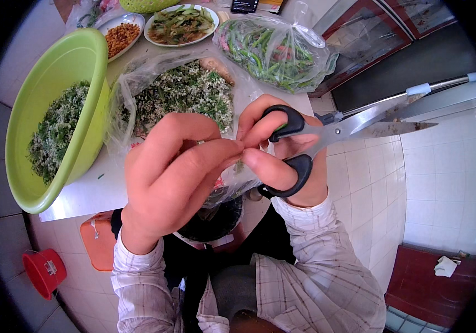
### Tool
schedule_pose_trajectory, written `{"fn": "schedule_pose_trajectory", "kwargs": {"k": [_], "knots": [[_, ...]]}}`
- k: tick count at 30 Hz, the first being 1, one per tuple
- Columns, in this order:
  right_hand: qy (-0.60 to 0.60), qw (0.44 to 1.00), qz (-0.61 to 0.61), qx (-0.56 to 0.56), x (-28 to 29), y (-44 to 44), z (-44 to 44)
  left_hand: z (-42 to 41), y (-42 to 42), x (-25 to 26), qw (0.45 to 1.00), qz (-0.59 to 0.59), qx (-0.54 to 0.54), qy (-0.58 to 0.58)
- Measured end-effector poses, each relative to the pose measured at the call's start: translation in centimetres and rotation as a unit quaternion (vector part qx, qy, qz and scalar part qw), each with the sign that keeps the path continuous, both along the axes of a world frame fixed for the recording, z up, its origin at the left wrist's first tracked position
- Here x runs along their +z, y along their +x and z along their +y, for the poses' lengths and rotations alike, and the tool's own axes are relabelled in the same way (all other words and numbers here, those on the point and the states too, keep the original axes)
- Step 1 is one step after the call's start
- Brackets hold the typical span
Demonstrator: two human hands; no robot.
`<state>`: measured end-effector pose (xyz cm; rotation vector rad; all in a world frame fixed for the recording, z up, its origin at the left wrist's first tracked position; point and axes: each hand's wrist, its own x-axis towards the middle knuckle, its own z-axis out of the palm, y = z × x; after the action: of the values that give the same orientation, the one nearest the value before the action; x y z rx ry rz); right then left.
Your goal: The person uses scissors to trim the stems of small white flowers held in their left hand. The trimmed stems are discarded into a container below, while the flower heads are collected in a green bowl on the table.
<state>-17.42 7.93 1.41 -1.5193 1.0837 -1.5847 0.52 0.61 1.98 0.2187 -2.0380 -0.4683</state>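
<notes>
My right hand (279, 145) has its fingers through the black handles of a pair of scissors (337, 131), whose stained blades point away to the right, parted. Its fingertips meet those of my left hand (184, 166) above the table's front edge. A small piece of plant seems pinched between them, mostly hidden. Behind my hands lies an opened clear plastic bag (127, 91) with a heap of white-flowered green stems (179, 95). More such flower heads (59, 129) fill the bottom of a tilted lime-green plastic basin (92, 108) at the left.
A tied clear bag of green peppers (273, 54), a plate of cooked greens (181, 25) and a dish of reddish-brown bits (123, 39) stand at the back. On the floor are an orange stool (96, 241) and a red bucket (45, 272). A black bowl (215, 220) is below my hands.
</notes>
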Motion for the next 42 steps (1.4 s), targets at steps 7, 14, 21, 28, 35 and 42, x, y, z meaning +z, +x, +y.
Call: {"fn": "schedule_pose_trajectory", "kwargs": {"k": [7,14,21,28,35,42], "knots": [[0.017,1.0,0.022,0.001,-0.1,-0.1,0.0,-0.1,0.1,-0.1,0.999,-0.001,0.049,-0.019],[0.08,0.971,-0.212,0.075,0.4,-0.2,0.0,0.9,1.1,0.2,0.953,0.064,-0.094,0.282],[0.086,0.917,-0.334,0.201,-0.7,-0.5,-0.5,0.4,1.5,0.8,0.951,-0.025,-0.197,0.237],[0.079,0.923,-0.33,0.184,-0.8,-0.3,-0.5,0.8,1.3,1.4,0.956,-0.021,-0.177,0.231],[0.092,0.938,-0.308,0.126,-0.3,0.4,-0.3,-0.2,2.0,0.7,0.942,0.002,-0.221,0.252],[0.068,0.956,-0.281,0.043,0.1,1.2,0.2,1.7,-0.5,-0.3,0.931,0.081,-0.093,0.342]]}}
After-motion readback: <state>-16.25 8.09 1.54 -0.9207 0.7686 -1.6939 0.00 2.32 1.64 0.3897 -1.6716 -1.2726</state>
